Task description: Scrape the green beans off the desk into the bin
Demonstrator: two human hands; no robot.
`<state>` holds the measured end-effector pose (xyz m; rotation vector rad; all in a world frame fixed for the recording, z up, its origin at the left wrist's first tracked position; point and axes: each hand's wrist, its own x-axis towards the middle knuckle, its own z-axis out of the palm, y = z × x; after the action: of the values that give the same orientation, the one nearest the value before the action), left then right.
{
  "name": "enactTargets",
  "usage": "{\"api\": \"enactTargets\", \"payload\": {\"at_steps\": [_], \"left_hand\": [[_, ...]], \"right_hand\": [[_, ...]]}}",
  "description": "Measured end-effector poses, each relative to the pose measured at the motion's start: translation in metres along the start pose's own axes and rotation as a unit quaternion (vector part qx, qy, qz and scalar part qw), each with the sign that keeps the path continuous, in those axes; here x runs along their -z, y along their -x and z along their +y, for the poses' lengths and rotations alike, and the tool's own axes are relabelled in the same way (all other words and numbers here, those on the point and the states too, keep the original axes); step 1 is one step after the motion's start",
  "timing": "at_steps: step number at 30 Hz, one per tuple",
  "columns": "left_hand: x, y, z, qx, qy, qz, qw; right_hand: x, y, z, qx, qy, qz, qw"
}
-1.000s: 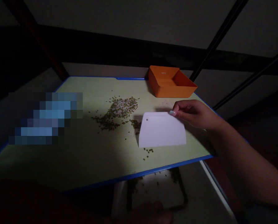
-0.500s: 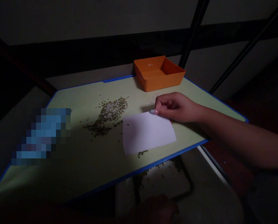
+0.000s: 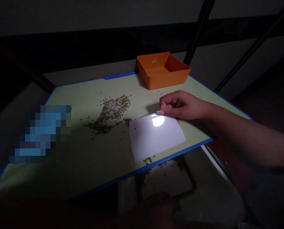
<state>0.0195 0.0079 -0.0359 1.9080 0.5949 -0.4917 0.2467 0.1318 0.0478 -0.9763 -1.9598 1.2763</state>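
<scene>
Table (image 3: 89,165): green top, blue rim. Tray (image 3: 156,83): orange, far edge. Scraper (image 3: 156,136): white, pinched at its top edge by right hand (image 3: 182,105), now drawn nearer the front rim (grains (image 3: 110,111) trail behind). Left hand: unseen.

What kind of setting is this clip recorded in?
Probably a dim indoor room with a small work table set up for handling grain, not a proper kitchen. A blue-edged table carries scattered green beans, an orange bin and a white scraper held by the right hand.
</scene>
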Motion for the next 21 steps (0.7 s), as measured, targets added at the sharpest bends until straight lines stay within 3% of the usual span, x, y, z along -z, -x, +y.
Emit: {"api": "enactTargets", "payload": {"at_steps": [3, 6, 8, 15, 21], "left_hand": [[0.004, 0.011, 0.008, 0.029, -0.020, -0.051, 0.998], [0.001, 0.023, 0.010, -0.062, 0.010, 0.070, 0.996], [-0.005, 0.023, 0.004, -0.089, -0.009, 0.107, 0.990], [-0.001, 0.012, -0.002, -0.200, -0.134, 0.059, 0.969], [0.002, 0.016, -0.002, -0.214, -0.149, 0.067, 0.963]], "right_hand": [[0.002, 0.001, -0.002, -0.019, 0.011, -0.027, 0.999], [0.004, 0.002, -0.004, -0.032, 0.020, -0.043, 0.998], [0.005, 0.003, -0.006, -0.040, 0.026, -0.046, 0.998], [0.011, 0.005, -0.004, -0.052, 0.048, -0.078, 0.994], [0.017, 0.005, 0.000, -0.044, 0.086, -0.096, 0.991]]}}
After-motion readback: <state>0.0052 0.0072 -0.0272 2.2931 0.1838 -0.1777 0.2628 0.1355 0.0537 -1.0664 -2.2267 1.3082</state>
